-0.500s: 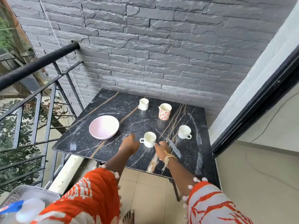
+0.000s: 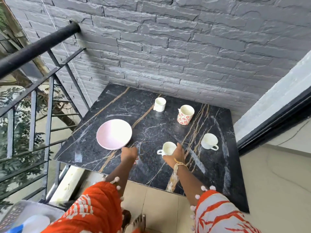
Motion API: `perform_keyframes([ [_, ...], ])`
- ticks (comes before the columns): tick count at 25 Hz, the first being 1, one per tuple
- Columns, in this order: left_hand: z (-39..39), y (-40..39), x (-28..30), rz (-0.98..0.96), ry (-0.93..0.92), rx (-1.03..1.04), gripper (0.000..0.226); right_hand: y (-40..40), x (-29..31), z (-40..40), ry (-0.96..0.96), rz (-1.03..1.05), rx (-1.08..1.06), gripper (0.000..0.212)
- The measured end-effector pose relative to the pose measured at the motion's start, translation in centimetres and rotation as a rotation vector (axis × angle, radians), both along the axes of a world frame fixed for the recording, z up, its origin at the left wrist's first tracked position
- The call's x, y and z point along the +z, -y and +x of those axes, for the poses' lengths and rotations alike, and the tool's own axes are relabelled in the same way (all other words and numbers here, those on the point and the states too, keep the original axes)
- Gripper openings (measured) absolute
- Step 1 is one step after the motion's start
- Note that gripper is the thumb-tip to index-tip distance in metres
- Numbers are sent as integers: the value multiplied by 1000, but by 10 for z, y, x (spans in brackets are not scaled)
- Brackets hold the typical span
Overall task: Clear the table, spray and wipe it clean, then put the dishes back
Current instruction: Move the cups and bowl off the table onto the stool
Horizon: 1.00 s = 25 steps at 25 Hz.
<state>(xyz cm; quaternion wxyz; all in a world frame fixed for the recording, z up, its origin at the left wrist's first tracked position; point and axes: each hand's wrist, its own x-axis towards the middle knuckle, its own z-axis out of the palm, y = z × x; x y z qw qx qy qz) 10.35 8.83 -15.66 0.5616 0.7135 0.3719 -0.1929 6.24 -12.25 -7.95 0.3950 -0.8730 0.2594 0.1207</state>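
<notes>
- Far left: a black railing (image 2: 38,47) runs along the desk's left side, so there is little room to carry things out that way. Low in the corner sits a grey basket (image 2: 28,211) with a blurred blue-and-white item in it; what it is I cannot tell.
- The bowl (image 2: 114,134) lies left of centre on the desk (image 2: 94,148), upright and empty, well in from the left edge.
- The left hand (image 2: 128,153) hovers just beside the bowl's near rim, fingers loosely curled and holding nothing. The bowl lies just ahead and to the left of it, so this hand is the nearer one for the bowl.
- The near cup (image 2: 168,148) stands upright, its handle pointing left toward the left hand.
- The right hand (image 2: 176,153) is wrapped against that cup's right side, fingers curved round its wall. Whether the grip has closed or is only touching I cannot tell for sure; the cup looks still on the desk.
- Farther back stand the small cup (image 2: 159,104) and the flowered cup (image 2: 185,114), near the stone wall (image 2: 168,56) – a longer reach.
- The wide cup (image 2: 209,141) sits right of the right hand, handle to the right, clear of the desk's right edge.
- Judgement: clearing has barely begun; all five dishes remain, and the open floor (image 2: 277,182) on the right gives the freest way out.
</notes>
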Motion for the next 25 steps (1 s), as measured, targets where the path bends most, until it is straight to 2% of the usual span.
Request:
perform_keyframes([
  [2, -7, 2, 41, -147, -30, 188, 19, -1, -5, 7, 13, 1, -21, 101],
  [3, -10, 4, 62, -242, -43, 263, 15, -3, -8, 10, 13, 0, -30, 100],
  [8, 3, -11, 65, -536, -60, 515, 44, -8, -22, 12, 20, -25, -66, 90],
  [15, 20, -21, 50, -549, -44, 687, 43, -9, -22, 9, 40, -36, -88, 72],
  [20, 26, -33, 39, -569, -42, 875, 51, -10, -17, 8, 58, -19, -98, 67],
  [25, 5, -45, 42, -537, 10, 861, 52, -17, -4, 1, 113, -54, -2, 67],
])
